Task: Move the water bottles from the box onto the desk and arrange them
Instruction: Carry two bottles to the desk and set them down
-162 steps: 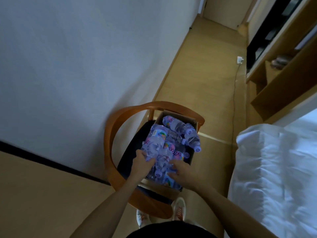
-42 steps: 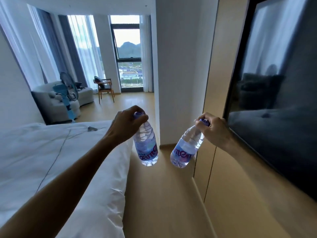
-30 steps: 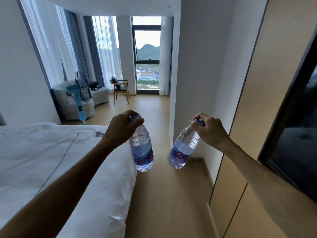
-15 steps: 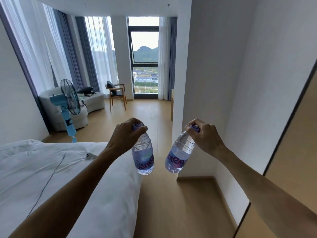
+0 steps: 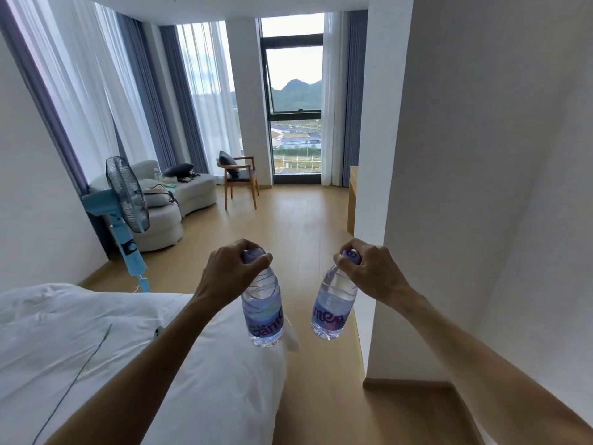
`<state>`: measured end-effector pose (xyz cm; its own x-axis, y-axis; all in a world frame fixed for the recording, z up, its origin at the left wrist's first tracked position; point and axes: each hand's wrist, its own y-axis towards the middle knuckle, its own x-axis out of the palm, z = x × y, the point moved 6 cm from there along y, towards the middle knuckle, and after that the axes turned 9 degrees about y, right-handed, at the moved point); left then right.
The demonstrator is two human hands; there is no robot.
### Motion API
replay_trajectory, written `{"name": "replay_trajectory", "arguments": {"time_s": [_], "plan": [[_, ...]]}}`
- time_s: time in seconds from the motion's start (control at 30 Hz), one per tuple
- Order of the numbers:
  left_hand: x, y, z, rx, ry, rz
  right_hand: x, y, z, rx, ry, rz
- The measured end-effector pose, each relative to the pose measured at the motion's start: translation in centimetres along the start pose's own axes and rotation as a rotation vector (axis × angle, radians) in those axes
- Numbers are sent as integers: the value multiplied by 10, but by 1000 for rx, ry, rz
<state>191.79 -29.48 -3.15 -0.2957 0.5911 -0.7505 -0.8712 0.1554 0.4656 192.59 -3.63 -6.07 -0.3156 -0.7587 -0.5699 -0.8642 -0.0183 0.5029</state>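
My left hand (image 5: 229, 273) grips the purple cap of a clear water bottle (image 5: 263, 311) with a purple label, which hangs upright below it. A second water bottle (image 5: 333, 309) of the same kind hangs from my right hand (image 5: 369, 273), also held at the cap and tilted slightly. Both bottles are in the air in front of me, above the bed corner and the wooden floor. A wooden desk edge (image 5: 352, 200) shows behind the white wall corner on the right. The box is out of view.
A white bed (image 5: 96, 348) fills the lower left. A blue standing fan (image 5: 126, 207), a pale sofa (image 5: 179, 194) and a wooden chair (image 5: 240, 179) stand ahead on the left. A white wall corner (image 5: 382, 187) juts in on the right, with wooden floor (image 5: 298, 226) between.
I took two bottles out of the box on the chair and turned. Over the last second I have walked forward past the dark panel and the wall; the room ahead is closer.
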Motion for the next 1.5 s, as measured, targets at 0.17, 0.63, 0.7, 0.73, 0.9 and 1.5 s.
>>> {"name": "replay_trajectory", "arguments": {"time_s": [0.17, 0.63, 0.7, 0.73, 0.9, 1.5], "plan": [[32, 83, -32, -35, -30, 6, 27, 92, 48, -6, 14, 6], [156, 360, -149, -50, -74, -55, 129, 361, 194, -1, 1, -5], [171, 405, -161, -46, -75, -61, 136, 399, 214, 9, 1, 29], [179, 426, -167, -46, -73, -64, 139, 416, 224, 16, -1, 43], [227, 531, -190, -50, -94, -52, 150, 506, 283, 75, 2, 82], [380, 860, -271, -131, -151, 16, 214, 849, 482, 43, 47, -28]]}}
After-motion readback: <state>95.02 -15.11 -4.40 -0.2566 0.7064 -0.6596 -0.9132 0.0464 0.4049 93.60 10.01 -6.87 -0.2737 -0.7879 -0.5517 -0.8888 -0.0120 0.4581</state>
